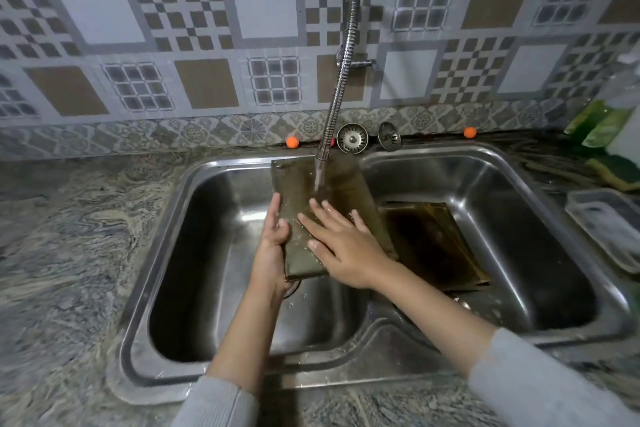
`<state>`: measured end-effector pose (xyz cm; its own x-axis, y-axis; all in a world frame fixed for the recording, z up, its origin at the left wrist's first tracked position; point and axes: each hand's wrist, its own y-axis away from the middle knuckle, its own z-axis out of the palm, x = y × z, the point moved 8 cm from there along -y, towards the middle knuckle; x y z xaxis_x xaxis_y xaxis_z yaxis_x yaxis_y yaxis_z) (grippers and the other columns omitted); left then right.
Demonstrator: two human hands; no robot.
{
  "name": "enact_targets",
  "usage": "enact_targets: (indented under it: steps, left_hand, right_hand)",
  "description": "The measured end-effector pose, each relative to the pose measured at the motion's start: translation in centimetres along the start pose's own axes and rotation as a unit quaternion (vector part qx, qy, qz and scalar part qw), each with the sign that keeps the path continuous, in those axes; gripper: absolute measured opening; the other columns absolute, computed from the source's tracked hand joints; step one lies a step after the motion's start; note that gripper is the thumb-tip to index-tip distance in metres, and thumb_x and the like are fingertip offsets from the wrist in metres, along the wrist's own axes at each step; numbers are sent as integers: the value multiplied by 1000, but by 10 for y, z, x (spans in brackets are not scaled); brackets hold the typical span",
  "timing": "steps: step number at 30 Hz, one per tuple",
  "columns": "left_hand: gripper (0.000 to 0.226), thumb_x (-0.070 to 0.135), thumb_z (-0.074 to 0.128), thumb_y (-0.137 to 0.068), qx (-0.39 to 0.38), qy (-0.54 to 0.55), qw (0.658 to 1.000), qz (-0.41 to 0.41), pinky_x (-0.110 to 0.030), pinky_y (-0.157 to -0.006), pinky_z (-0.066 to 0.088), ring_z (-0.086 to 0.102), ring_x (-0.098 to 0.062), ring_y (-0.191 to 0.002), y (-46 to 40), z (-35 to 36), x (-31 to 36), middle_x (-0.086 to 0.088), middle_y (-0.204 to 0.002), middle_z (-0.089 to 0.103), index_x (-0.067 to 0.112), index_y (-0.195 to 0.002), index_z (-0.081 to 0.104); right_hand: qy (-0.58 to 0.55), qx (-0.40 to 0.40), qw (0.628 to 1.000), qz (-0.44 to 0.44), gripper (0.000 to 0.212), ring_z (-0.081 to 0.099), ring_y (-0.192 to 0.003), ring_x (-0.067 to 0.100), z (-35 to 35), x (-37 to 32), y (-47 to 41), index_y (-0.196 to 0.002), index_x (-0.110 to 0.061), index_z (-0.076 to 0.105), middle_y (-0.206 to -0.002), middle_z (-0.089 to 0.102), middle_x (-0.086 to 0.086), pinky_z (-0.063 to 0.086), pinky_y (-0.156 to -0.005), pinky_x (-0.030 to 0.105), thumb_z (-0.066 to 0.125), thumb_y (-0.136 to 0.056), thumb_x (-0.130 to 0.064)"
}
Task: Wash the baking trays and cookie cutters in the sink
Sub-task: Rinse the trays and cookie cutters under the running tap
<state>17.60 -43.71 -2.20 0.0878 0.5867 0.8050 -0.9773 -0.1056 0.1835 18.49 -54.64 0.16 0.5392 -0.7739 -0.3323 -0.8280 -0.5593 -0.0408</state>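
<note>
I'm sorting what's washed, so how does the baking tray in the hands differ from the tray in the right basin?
The held baking tray is tilted under the running faucet, gripped by the left hand, with the right hand flat on it. The tray in the right basin lies untouched, out of the stream, and looks darker. Both are rectangular and brownish.

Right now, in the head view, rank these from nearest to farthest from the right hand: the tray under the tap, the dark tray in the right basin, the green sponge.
1. Tray under the tap: beneath the right hand, touching it.
2. Dark tray: just right, in the right basin.
3. Green sponge: far right, on the counter.
</note>
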Motion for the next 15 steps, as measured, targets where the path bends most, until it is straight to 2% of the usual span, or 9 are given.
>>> enact_targets:
  steps: [2, 4, 5, 7, 9, 10, 12, 13, 15]
  left_hand:
    - [54, 5, 38, -95, 30, -42, 998, 25, -29, -79, 52, 62, -13, -107, -1, -13, 13, 6, -112, 63, 34, -142, 39]
    - [54, 6, 40, -94, 50, -86, 995, 31, -24, -92, 45, 54, -8, -116, 0, -21, 18, 5, -120, 57, 35, -141, 41]
    - [54, 10, 44, -92, 44, -101, 993, 29, -30, -105, 38, 49, -11, -125, 0, -22, 16, 0, -131, 54, 38, -139, 43]
    - [54, 17, 51, -87, 25, -134, 990, 22, -41, -116, 23, 38, -15, -136, 3, -19, 10, -8, -147, 42, 42, -136, 47]
    - [50, 17, 48, -96, 23, -181, 983, 26, -29, -113, 21, 33, -10, -138, 7, -14, 6, 2, -152, 35, 36, -142, 40]
    - [48, 16, 41, -101, 24, -213, 976, 27, -21, -108, 22, 32, -7, -137, 11, -10, 5, 8, -151, 33, 32, -145, 33]
    - [47, 27, 34, -103, -5, -297, 955, 18, -13, -101, 29, 40, -1, -130, 16, -4, -2, 16, -141, 38, 30, -148, 22]
    - [52, 40, 35, -100, -22, -339, 940, -6, -14, -102, 33, 43, 0, -128, 21, -4, -9, 17, -139, 40, 32, -149, 18]
    - [83, 71, 41, -83, -56, -415, 906, -61, -35, -114, 30, 31, -10, -139, 31, -12, -27, 10, -153, 27, 36, -151, 9]
  right_hand:
    - [-18, 44, 997, 68, 58, -13, -145, 16, 0, 27, 18, -148, -43, 10, -158, -14, -1, -8, -112, 51, 19, -94, -60]
    - [-173, 88, 964, 182, 62, -2, -146, 19, -9, 59, 34, -149, -39, 12, -160, -5, 2, 2, -115, 46, 35, -94, -58]
    - [-296, 102, 924, 221, 63, 8, -145, 18, -11, 69, 39, -149, -37, 15, -159, 7, 2, 13, -115, 40, 44, -95, -50]
    - [-529, 121, 800, 256, 58, 32, -139, 17, -9, 76, 44, -148, -31, 25, -153, 31, 1, 30, -110, 32, 52, -96, -30]
    - [-660, 135, 688, 270, 49, 50, -126, 20, -4, 77, 49, -144, -26, 36, -141, 49, 5, 42, -104, 38, 48, -98, -16]
    - [-687, 142, 659, 272, 46, 55, -121, 21, -4, 78, 53, -142, -25, 40, -136, 55, 6, 46, -99, 41, 46, -98, -12]
    - [-697, 167, 644, 267, 44, 60, -113, 19, -8, 83, 61, -138, -25, 46, -129, 60, 4, 50, -92, 39, 46, -98, -9]
    - [-685, 183, 655, 262, 44, 62, -108, 14, -13, 86, 65, -138, -25, 46, -126, 62, 3, 51, -89, 35, 46, -97, -8]
    - [-645, 222, 686, 252, 48, 61, -100, 2, -28, 93, 73, -140, -25, 43, -123, 62, -2, 50, -87, 25, 48, -96, -6]
